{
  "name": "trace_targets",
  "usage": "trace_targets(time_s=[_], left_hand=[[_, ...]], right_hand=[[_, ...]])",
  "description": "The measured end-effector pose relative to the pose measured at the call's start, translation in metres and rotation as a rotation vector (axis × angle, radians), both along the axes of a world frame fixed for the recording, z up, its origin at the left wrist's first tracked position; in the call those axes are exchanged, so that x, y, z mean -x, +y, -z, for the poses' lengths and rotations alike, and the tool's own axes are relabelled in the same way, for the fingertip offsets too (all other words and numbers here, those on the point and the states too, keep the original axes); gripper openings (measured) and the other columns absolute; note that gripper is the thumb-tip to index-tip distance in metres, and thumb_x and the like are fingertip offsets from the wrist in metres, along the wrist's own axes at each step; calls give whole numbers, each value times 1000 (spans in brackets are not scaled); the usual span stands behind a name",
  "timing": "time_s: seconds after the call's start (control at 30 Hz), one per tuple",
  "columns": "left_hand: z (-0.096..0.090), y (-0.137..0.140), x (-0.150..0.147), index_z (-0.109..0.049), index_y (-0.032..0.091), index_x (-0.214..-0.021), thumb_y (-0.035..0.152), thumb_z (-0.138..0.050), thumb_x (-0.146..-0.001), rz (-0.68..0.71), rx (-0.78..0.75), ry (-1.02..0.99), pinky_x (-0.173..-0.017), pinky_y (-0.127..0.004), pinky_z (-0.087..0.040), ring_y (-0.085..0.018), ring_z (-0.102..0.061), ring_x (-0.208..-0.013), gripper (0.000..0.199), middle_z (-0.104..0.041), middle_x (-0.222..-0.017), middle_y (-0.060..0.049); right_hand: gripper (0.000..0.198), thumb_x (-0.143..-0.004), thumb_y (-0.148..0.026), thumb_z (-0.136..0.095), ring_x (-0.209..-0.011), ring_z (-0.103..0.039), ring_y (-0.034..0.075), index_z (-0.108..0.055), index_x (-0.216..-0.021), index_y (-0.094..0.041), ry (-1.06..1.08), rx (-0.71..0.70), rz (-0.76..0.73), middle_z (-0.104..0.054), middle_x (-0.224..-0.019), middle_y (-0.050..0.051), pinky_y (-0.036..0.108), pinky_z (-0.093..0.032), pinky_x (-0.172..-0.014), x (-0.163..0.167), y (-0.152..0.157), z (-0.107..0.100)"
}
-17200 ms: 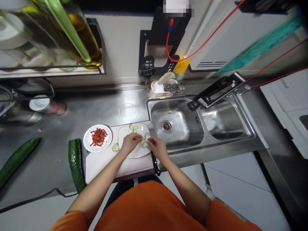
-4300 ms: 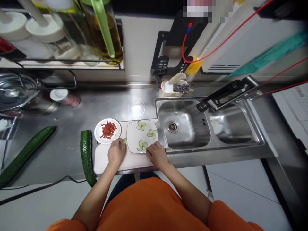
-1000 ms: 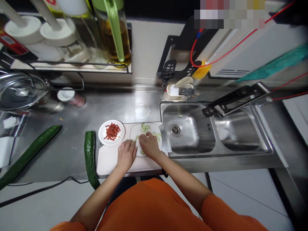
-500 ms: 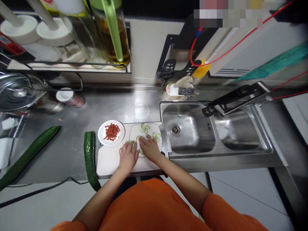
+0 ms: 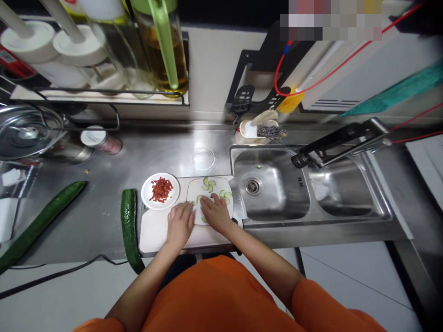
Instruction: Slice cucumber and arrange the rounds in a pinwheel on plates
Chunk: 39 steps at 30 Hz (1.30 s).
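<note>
A white square plate (image 5: 210,220) with a thin dark rim line lies on a pale cutting board (image 5: 155,233). Thin cucumber slices (image 5: 208,184) form small pinwheels on it. At the plate's left edge is my left hand (image 5: 180,224), fingers bent together around a bit of pale green cucumber slice, mostly hidden. My right hand (image 5: 216,214) rests over the plate's middle, fingers apart, the fingertips touching a slice. Beside the plate stands a round white dish (image 5: 147,200) of red dried berries (image 5: 161,190). A knife blade (image 5: 238,203) shows right of the plate, its dark handle partly under my right wrist.
A cut cucumber (image 5: 128,226) lies left of the board, overhanging the counter edge. Farther left is a longer cucumber (image 5: 44,219). A double sink (image 5: 273,184) with a black faucet (image 5: 325,143) is at right. Bottles and jars stand on a rack (image 5: 104,97) above a lidded pot (image 5: 69,150).
My left hand has shifted slightly left, and its fingers have drawn closer together. My right hand stays almost in place over the plate.
</note>
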<state>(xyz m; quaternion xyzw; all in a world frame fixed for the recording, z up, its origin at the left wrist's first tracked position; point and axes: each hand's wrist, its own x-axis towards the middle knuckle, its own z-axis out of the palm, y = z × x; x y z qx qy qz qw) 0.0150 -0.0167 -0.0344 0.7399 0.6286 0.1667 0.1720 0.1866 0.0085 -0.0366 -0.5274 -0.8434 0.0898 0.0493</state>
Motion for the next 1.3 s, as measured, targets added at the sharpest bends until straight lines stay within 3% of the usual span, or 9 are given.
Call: trace_targets(time_s=[0.1, 0.27, 0.5, 0.73, 1.0, 1.2, 1.3], left_hand=[[0, 2, 14, -58, 16, -118, 27, -42, -90, -129, 48, -86, -91, -33, -43, -22, -56, -101, 34, -62, -111, -12], [-1, 4, 15, -56, 17, -118, 35, -49, -86, -321, 299, 61, -77, -32, -46, -23, -61, -90, 37, -63, -110, -12], [-4, 14, 0, -58, 19, -107, 33, -51, -85, -393, 406, 82, -71, -31, -44, -23, -62, -86, 27, -64, -105, -10], [-6, 16, -2, -57, 21, -98, 29, -50, -84, -406, 380, 68, -68, -29, -43, -22, -63, -81, 18, -65, -99, -9], [-11, 13, 24, -64, 22, -94, 32, -54, -78, -433, 377, -253, -69, -25, -44, -17, -63, -72, 21, -70, -81, -2], [-30, 11, 28, -68, 19, -82, 45, -59, -73, -379, 381, -497, -58, -21, -41, -11, -50, -56, 29, -63, -66, 2], [-32, 13, 22, -68, 17, -81, 45, -62, -70, -356, 417, -627, -56, -20, -39, -9, -47, -56, 30, -58, -62, 2]], right_hand=[[31, -96, -25, -37, -115, -40, 28, -57, -117, -18, 30, -22, 38, -60, -119, 11, 39, -31, -80, -1, -1, -6], [24, -94, -25, -43, -110, -42, 27, -61, -109, -19, 69, -17, 81, -62, -111, 10, 36, -30, -76, 0, -8, -14], [19, -92, -25, -46, -108, -42, 25, -62, -100, -21, 85, 18, 100, -63, -107, 7, 34, -30, -75, 3, -24, -16], [17, -91, -25, -48, -106, -42, 25, -63, -98, -21, 107, 54, 109, -64, -107, 7, 35, -30, -75, 4, -28, -19], [19, -89, -26, -51, -105, -44, 25, -66, -100, -25, 234, 191, 204, -66, -104, 6, 34, -36, -75, 5, -23, -21], [27, -86, -17, -52, -87, -55, 18, -64, -111, -19, 528, 279, 229, -68, -97, 5, 34, -38, -85, 17, -3, -18], [23, -82, -17, -57, -85, -57, 17, -67, -103, -20, 657, 359, 278, -69, -94, 3, 32, -40, -83, 22, 2, -20]])
